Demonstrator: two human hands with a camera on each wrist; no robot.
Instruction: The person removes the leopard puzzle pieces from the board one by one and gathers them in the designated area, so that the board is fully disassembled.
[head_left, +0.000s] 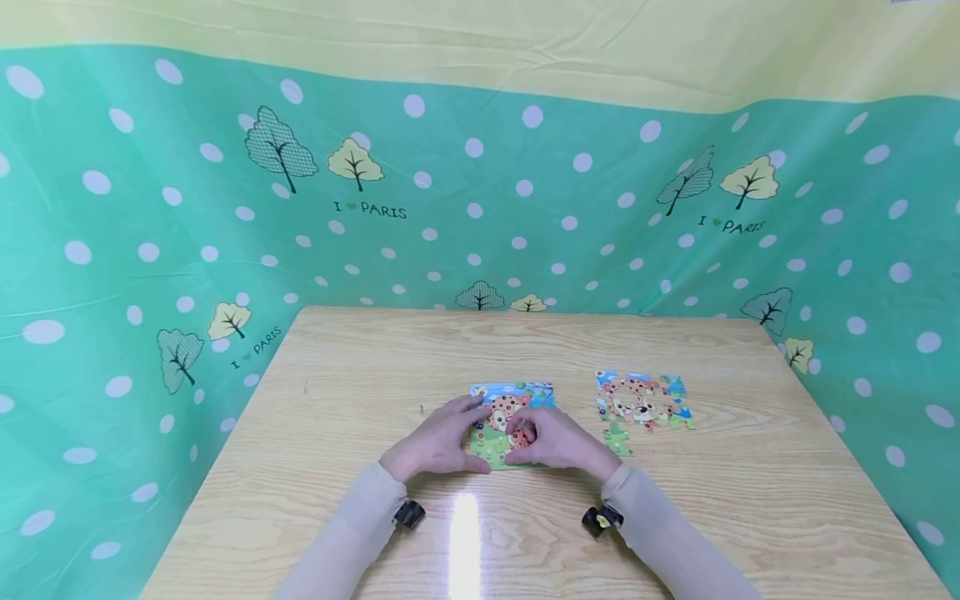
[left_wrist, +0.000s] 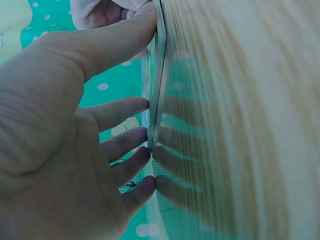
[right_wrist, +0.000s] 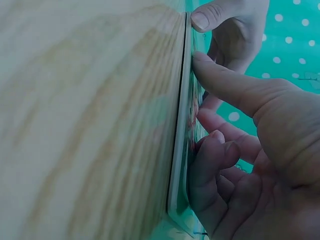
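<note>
A jigsaw puzzle with a spotted cartoon leopard lies on the table in a thin flat board. My left hand steadies its left side, the thumb at the front edge. In the left wrist view, the extended fingertips of that hand meet the board edge. My right hand lies over the board's right part. Its thumb and index finger touch the picture surface, apart from each other, while the other fingers are curled in. The curled fingers hide part of the picture.
To the right, a partly joined leopard puzzle of loose pieces lies on the wooden table, with gaps in its outline. A green polka-dot curtain hangs behind and along both sides. A bright light reflection falls near the front.
</note>
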